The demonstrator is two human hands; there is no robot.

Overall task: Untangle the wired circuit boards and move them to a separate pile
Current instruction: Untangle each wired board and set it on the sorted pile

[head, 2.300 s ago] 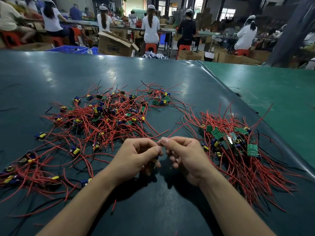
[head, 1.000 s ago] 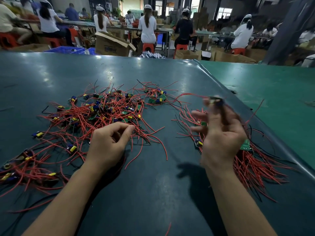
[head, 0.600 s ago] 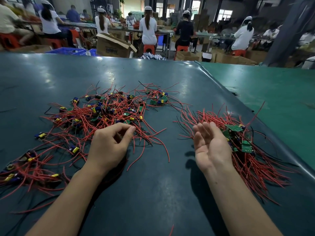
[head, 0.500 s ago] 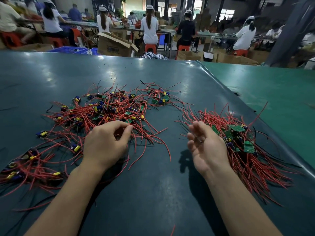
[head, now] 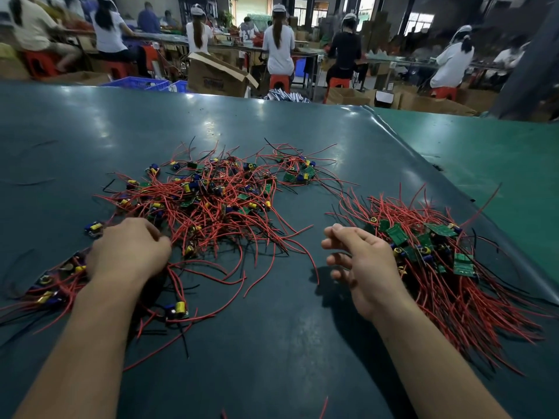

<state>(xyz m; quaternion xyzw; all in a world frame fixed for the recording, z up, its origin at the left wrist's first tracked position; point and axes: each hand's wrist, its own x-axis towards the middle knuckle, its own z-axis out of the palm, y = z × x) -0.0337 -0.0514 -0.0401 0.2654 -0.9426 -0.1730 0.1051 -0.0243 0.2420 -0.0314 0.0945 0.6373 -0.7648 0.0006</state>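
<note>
Tangled boards (head: 211,201): centre-left, red wires sprawling near and left past the frame edge. Sorted pile (head: 435,252): right, beside the mat's raised edge (head: 472,201). Bare mat between. My left hand (head: 127,252): fingers curled into the tangle, grasp hidden. My right hand (head: 363,261): loose, empty.

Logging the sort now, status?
Left hand gripping wires in tangled pile. Right hand open, empty, beside sorted pile. Nothing blocking.
</note>
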